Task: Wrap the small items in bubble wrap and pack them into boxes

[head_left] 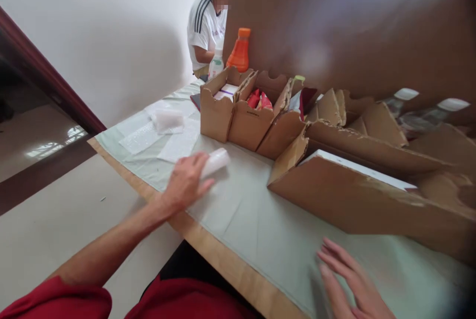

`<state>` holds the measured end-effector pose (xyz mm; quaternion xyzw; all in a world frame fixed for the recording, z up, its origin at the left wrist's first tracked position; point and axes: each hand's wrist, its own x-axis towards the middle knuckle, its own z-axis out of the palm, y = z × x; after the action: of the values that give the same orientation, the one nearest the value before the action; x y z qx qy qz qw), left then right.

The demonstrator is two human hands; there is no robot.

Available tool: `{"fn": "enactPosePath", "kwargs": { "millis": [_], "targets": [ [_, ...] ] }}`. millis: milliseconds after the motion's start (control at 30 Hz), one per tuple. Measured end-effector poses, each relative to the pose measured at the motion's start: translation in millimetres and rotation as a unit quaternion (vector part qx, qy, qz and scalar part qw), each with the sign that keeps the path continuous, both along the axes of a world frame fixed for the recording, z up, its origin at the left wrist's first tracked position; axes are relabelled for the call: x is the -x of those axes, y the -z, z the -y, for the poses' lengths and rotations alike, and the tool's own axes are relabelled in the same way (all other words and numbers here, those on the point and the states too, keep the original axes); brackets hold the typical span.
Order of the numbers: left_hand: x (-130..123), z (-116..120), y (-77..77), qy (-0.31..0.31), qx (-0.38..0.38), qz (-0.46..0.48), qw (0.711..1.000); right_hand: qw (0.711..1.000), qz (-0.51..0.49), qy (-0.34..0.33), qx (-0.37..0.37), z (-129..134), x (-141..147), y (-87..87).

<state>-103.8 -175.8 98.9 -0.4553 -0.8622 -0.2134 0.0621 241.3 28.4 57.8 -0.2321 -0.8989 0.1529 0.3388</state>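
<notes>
My left hand (186,180) is over the left part of the table, its fingers curled on the near end of a small translucent white roll (217,160) that looks like bubble wrap. The thumb sticks out to the side, and what is inside the roll, if anything, cannot be made out. Flat sheets of bubble wrap (139,138) lie just beyond this hand, with a folded pinkish-looking one (169,122) on top. Low on the right, my right hand (349,279) hovers at the table with fingers apart and nothing in it, slightly blurred.
Cardboard bins (247,128) line the table (238,210), holding boxes and red packets. A longer bin (357,195) with a white flat box (364,168) stands nearer. Behind are an orange bottle (240,54), clear bottles (405,96) and a tall cardboard panel (334,26). Another person (206,26) is beyond.
</notes>
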Motion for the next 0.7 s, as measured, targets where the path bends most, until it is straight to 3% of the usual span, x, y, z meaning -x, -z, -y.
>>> {"fn": "enactPosePath", "kwargs": {
  "millis": [100,133,200,267,400,533,700],
  "targets": [
    [-67,12,-1.1,0.272,-0.048,0.072,0.958,0.999,0.018,-0.035,-0.007,25,28,-19.4],
    [-82,17,-2.1,0.333,-0.062,0.093,0.936,0.999,0.019,-0.045,-0.003,29,35,-23.0],
    [-98,26,-3.3,0.368,-0.088,0.125,0.917,0.998,0.010,-0.054,0.006,34,44,-27.3],
    [-96,32,-1.8,0.327,-0.123,0.144,0.926,0.998,0.008,-0.052,0.021,36,47,-29.2],
    [-66,26,8.1,0.160,-0.145,0.127,0.968,0.998,0.028,-0.033,0.045,38,50,-31.8],
    [-35,-2,18.5,0.041,-0.094,0.063,0.993,0.994,0.073,-0.071,-0.032,44,70,-34.8],
    [-15,-40,26.4,-0.024,-0.006,0.150,0.988,0.965,0.197,-0.113,-0.130,39,115,-28.8]
  ]
}}
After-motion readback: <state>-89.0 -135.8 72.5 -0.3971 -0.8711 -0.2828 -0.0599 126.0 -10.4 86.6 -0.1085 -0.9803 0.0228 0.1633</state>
